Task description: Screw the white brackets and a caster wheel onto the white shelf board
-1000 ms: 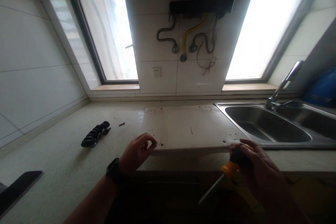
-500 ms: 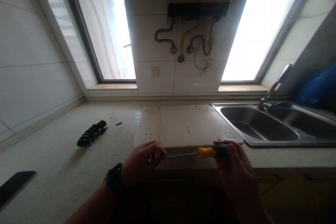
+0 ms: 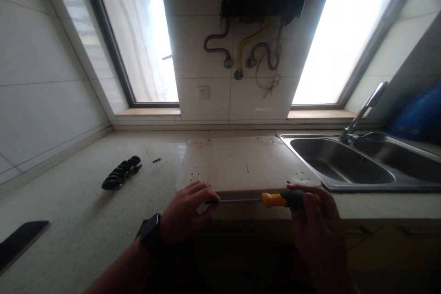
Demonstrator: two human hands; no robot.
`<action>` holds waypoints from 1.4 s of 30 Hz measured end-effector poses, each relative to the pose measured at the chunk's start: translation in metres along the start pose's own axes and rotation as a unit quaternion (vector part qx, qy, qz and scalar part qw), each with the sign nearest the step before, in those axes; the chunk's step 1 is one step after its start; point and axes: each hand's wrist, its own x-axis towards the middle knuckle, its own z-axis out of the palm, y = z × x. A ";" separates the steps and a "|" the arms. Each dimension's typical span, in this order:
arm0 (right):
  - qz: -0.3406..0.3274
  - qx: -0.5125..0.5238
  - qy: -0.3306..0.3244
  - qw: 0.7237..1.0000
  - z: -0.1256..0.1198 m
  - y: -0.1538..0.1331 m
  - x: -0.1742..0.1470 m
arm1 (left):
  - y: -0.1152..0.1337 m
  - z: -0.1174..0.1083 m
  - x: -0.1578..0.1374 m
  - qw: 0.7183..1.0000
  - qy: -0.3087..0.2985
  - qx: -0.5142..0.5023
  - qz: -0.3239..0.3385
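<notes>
My right hand [image 3: 317,220] is wrapped around the yellow and black handle of a screwdriver [image 3: 275,200], held level with its shaft pointing left. My left hand [image 3: 191,204], with a dark watch on its wrist, pinches a small dark screw [image 3: 208,201] between thumb and fingers at the shaft's tip. Fine detail there is too small to make out. Just behind both hands lies a white board [image 3: 227,161] with rounded corners and groups of small holes near them. Its front edge is close to the screwdriver.
Left on the counter [image 3: 79,193] sits a row of several black rounded pieces [image 3: 120,173], with a small dark screw-like piece [image 3: 156,160] nearby. A flat dark object [image 3: 24,241] lies at the left edge. A double steel sink [image 3: 358,189] with a faucet [image 3: 365,110] is at right.
My right hand and the screwdriver have shifted slightly right. My left hand keeps its pinch at the tip. The whole view has tilted a little.
</notes>
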 end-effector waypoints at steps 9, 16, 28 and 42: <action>0.027 0.037 -0.052 0.998 0.001 -0.009 -0.008 | -0.003 0.003 -0.001 0.999 0.027 0.006 -0.037; 0.184 0.145 -0.044 0.971 0.003 0.011 -0.006 | 0.000 -0.005 0.000 0.999 0.033 -0.006 -0.039; 0.297 0.237 -0.015 0.925 -0.001 0.040 -0.012 | -0.006 -0.010 -0.002 0.990 0.027 -0.003 -0.136; 0.145 0.140 0.001 0.979 0.002 0.022 0.033 | -0.066 -0.018 -0.012 0.970 0.191 -0.001 -0.150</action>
